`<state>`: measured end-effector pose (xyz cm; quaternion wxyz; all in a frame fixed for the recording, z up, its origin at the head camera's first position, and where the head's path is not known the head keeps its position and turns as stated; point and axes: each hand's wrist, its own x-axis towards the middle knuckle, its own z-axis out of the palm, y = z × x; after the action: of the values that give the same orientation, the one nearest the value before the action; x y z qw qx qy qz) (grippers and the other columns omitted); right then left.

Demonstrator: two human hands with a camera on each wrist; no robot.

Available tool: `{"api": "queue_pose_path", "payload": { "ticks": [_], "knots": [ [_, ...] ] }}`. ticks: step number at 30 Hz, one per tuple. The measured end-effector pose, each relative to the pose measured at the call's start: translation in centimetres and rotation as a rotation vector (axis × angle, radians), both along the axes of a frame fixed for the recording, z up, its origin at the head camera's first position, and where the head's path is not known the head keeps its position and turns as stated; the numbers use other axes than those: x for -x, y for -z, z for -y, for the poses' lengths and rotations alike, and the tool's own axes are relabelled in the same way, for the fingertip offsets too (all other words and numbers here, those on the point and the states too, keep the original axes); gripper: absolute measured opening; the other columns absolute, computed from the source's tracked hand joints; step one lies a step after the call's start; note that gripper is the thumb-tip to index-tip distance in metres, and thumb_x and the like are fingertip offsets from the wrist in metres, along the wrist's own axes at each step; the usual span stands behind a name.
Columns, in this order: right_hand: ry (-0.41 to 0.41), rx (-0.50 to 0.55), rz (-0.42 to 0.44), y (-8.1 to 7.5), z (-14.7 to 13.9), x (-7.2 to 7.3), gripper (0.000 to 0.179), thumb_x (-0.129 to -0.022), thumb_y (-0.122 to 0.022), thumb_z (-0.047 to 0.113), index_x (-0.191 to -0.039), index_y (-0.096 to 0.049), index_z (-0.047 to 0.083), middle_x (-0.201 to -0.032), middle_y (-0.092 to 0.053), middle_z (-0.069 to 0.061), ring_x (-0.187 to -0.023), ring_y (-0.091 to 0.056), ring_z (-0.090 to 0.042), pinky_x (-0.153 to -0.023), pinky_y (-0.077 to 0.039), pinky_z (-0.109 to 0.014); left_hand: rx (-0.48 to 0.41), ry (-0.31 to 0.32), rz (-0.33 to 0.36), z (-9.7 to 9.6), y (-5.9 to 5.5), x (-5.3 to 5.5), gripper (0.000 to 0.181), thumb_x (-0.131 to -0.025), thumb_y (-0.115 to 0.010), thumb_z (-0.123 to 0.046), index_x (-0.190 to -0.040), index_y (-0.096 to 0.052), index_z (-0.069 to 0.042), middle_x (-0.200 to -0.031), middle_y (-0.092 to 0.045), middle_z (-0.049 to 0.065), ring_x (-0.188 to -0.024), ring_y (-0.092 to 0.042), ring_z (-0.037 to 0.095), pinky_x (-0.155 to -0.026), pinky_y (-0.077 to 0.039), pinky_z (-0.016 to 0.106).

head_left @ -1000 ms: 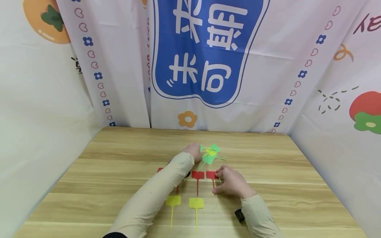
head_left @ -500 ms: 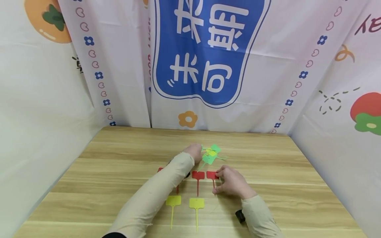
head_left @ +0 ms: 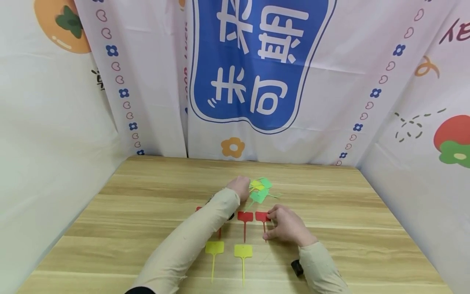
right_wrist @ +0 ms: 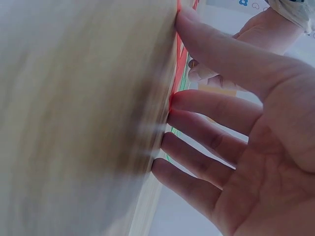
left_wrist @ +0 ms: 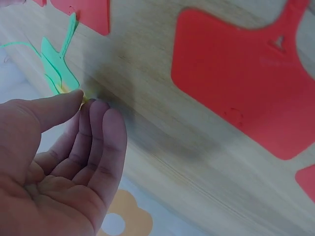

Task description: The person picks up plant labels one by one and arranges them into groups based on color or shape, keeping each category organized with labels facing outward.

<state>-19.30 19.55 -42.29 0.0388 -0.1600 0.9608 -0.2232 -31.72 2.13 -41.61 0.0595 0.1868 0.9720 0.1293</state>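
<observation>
The yellow tag [head_left: 257, 185] lies among the green tags [head_left: 260, 196] toward the back of the counter [head_left: 330, 196], and our left grip [head_left: 240, 188] pinches it between thumb and fingertips. We judge it light, thin and bendy, best taken by its flat plate, since the slim stem may flex or snag; our right grip [head_left: 287, 225], fingers spread, touches the rightmost red tag [head_left: 261, 216].
</observation>
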Motion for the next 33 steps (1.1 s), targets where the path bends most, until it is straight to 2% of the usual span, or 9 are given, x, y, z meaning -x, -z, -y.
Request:
{"api": "queue_pose_path", "payload": {
  "ticks": [6,14,20,26,29,33],
  "knots": [
    [-0.003,-0.005,-0.004,0.0,0.0,0.0,0.061,-0.064,-0.093,0.034,-0.11,-0.073,-0.002,-0.117,-0.063,-0.007,-0.108,-0.06,-0.03,-0.093,-0.048,-0.046,-0.033,-0.016,-0.02,0.1,0.0,0.1,0.007,-0.091,-0.067,-0.006,-0.084,-0.066,-0.005,-0.073,-0.06,0.003,-0.063,-0.052,0.014,-0.063,-0.05,0.03],
    [-0.032,0.003,-0.012,-0.1,-0.3,-0.1,0.062,-0.065,-0.093,0.033,-0.111,-0.072,-0.003,-0.118,-0.063,-0.009,-0.107,-0.06,-0.031,-0.092,-0.048,-0.048,-0.066,-0.058,-0.002,0.2,-0.2,0.2,0.02,-0.086,-0.068,-0.006,-0.068,-0.06,-0.007,-0.069,-0.057,0.003,-0.06,-0.05,0.015,-0.061,-0.048,0.029],
    [-0.069,0.015,-0.013,-0.2,-0.6,0.0,0.061,-0.066,-0.092,0.032,-0.111,-0.072,-0.004,-0.118,-0.063,-0.01,-0.108,-0.059,-0.032,-0.092,-0.047,-0.049,-0.108,-0.143,0.068,0.3,-0.1,0.1,0.006,-0.082,-0.069,-0.005,-0.079,-0.064,-0.005,-0.078,-0.057,0.005,-0.067,-0.05,0.018,-0.062,-0.045,0.029],
    [-0.078,0.012,-0.007,-0.2,-0.5,0.1,0.059,-0.068,-0.092,0.03,-0.111,-0.071,-0.005,-0.119,-0.063,-0.01,-0.108,-0.059,-0.032,-0.093,-0.047,-0.05,-0.183,-0.233,0.13,0.5,-0.6,-0.4,0.012,-0.081,-0.073,-0.005,-0.088,-0.063,-0.003,-0.081,-0.058,0.007,-0.068,-0.054,0.021,-0.055,-0.047,0.027],
    [-0.077,0.003,-0.004,-0.2,-0.5,0.2,0.058,-0.068,-0.091,0.03,-0.111,-0.071,-0.004,-0.119,-0.063,-0.01,-0.108,-0.059,-0.032,-0.093,-0.047,-0.05,-0.202,-0.25,0.141,0.6,-0.9,-0.6,0.014,-0.081,-0.074,-0.006,-0.089,-0.063,-0.003,-0.079,-0.058,0.008,-0.065,-0.055,0.021,-0.051,-0.047,0.027],
    [-0.071,-0.004,-0.001,-0.2,-0.3,0.1,0.058,-0.068,-0.091,0.029,-0.111,-0.071,-0.004,-0.118,-0.063,-0.009,-0.107,-0.059,-0.031,-0.092,-0.047,-0.049,-0.186,-0.25,0.125,0.8,-1.4,-1.0,0.012,-0.083,-0.074,-0.01,-0.086,-0.063,-0.004,-0.079,-0.058,0.006,-0.066,-0.054,0.02,-0.056,-0.048,0.028]
  ]
}}
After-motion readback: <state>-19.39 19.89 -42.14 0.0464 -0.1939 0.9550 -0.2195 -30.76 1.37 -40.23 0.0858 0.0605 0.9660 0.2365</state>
